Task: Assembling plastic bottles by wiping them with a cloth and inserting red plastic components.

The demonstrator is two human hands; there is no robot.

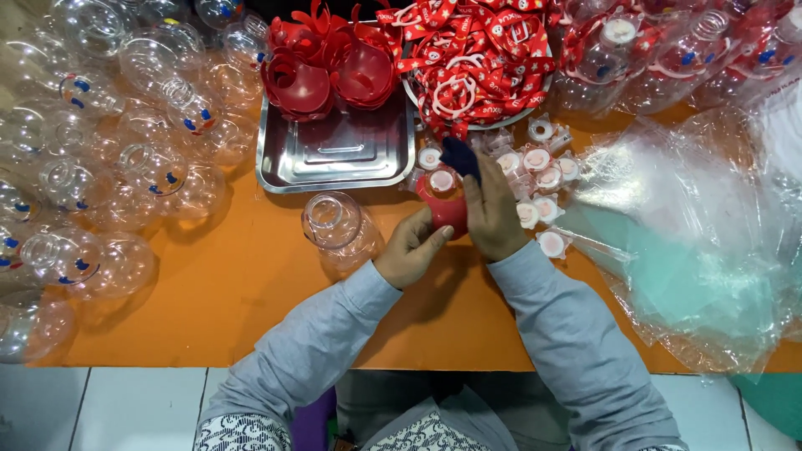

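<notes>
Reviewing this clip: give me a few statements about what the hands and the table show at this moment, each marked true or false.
1. Both hands hold a red-collared bottle. True: the left hand and right hand grip it together.
2. The steel tray is completely bare. False: red collars lie at its far end.
3. A clear bottle stands alone just left of the hands. True.
4. The table surface is green. False: it is orange.
5. Small white-and-clear caps lie right of the hands. True.
</notes>
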